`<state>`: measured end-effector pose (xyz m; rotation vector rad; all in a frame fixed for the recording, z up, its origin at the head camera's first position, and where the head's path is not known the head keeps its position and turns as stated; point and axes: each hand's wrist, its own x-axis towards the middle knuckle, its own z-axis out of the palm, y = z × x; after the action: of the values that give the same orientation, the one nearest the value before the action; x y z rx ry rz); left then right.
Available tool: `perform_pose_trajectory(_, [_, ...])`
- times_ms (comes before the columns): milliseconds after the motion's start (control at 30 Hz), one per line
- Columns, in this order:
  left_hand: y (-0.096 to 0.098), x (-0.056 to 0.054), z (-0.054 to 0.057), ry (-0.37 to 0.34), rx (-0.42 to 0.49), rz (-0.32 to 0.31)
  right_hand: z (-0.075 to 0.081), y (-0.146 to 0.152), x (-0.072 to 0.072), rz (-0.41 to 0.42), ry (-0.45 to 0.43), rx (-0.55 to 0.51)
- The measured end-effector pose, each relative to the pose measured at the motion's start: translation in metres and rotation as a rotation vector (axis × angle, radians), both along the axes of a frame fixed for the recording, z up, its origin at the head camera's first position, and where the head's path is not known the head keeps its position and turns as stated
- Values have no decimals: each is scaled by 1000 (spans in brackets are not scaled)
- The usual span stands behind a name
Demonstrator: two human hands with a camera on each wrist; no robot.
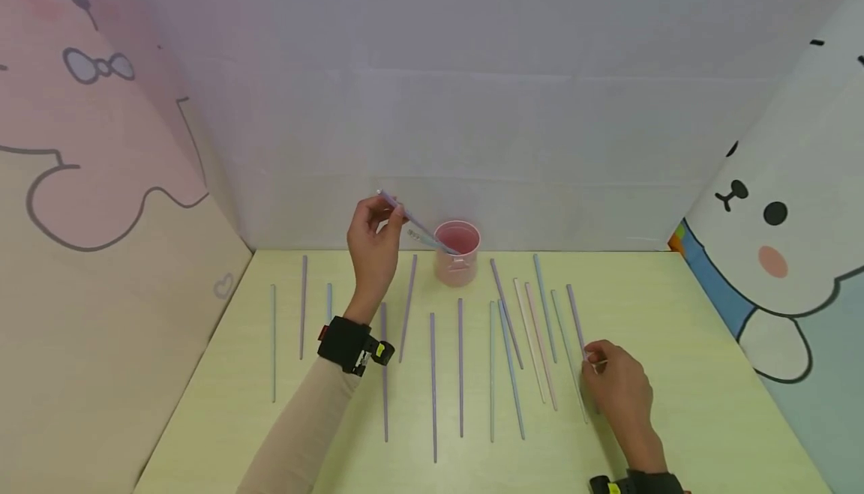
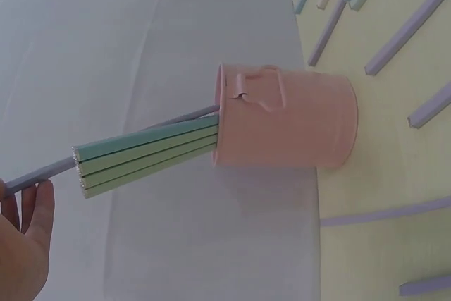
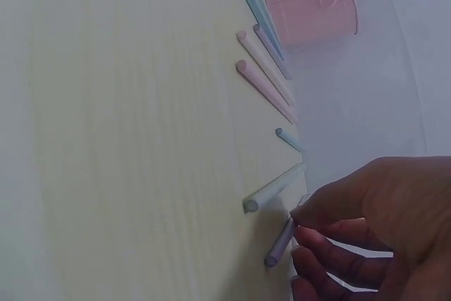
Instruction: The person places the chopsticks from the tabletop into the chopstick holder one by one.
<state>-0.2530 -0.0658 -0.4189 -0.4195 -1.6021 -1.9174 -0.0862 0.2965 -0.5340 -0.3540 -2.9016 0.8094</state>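
Observation:
My left hand (image 1: 375, 254) pinches a slim purple stick (image 2: 42, 174) near its upper end, above the back of the table. Its lower end reaches into the mouth of a pink cup (image 1: 455, 270) with a small handle. A few blue-green and green sticks (image 2: 148, 153) lean out of the cup beside it. At the right, my right hand (image 1: 619, 389) pinches another purple stick (image 3: 280, 244) between thumb and fingers, low over the table. A pale green stick (image 3: 271, 189) lies just beside these fingers.
Several pastel sticks lie spread on the pale yellow table (image 1: 702, 404): a green one (image 1: 273, 344) far left, purple ones such as this stick (image 1: 433, 389) in the middle, a pink one (image 1: 541, 344) at the right. A white cloth backdrop (image 1: 574, 127) rises behind the cup.

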Motion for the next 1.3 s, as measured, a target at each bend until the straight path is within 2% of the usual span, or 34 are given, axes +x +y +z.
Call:
perform_pose_trajectory(133, [2,3,-8,-52,-20,13,2,0,1,2,-10,-5])
perform_pose_trajectory(233, [3,4,-16,-53,-63,28,2,0,1,4,-4,-7])
perform_pose_trajectory(433, [0,9,-36,9,-270,128,1,-1,1,19,18,-11])
perform_pose_trajectory(533, [-2,11,-41,-4,-346,166,0,0,1,25,28,-2])
perform_pose_trajectory(667, [-3,12,-43,-54,-391,179,1,3,-2,40,45,9])
perform_pose_trajectory(800, [-4,13,-42,-90,-393,159,2,5,-4,44,24,13])
perform_pose_trajectory(933, [-6,14,-44,-107,-383,109,2,3,-4,34,11,19])
perform_pose_trajectory(1067, [-9,20,-47,-135,-357,71,3,1,-5,16,22,30])
perform_pose_trajectory(1300, [-11,36,-65,-246,-267,68,10,0,-7,16,-36,45])
